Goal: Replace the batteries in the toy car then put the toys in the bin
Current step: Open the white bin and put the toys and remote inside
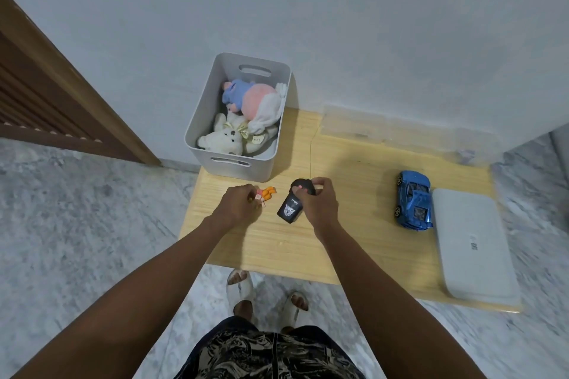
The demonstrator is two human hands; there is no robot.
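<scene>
My right hand (317, 203) grips a black remote control (291, 208) with a logo, held tilted just above the wooden table (354, 224). My left hand (240, 204) pinches a small orange and pink toy figure (266, 194) beside it. The blue toy car (412, 198) sits on the table to the right, apart from both hands. The grey bin (197, 129) stands at the table's back left corner with plush toys (246, 114) inside.
A flat white box (474, 246) lies along the table's right side, next to the car. A wooden door frame (77, 95) stands at the left. My feet in white slippers (240, 286) are on the marble floor by the table's front edge.
</scene>
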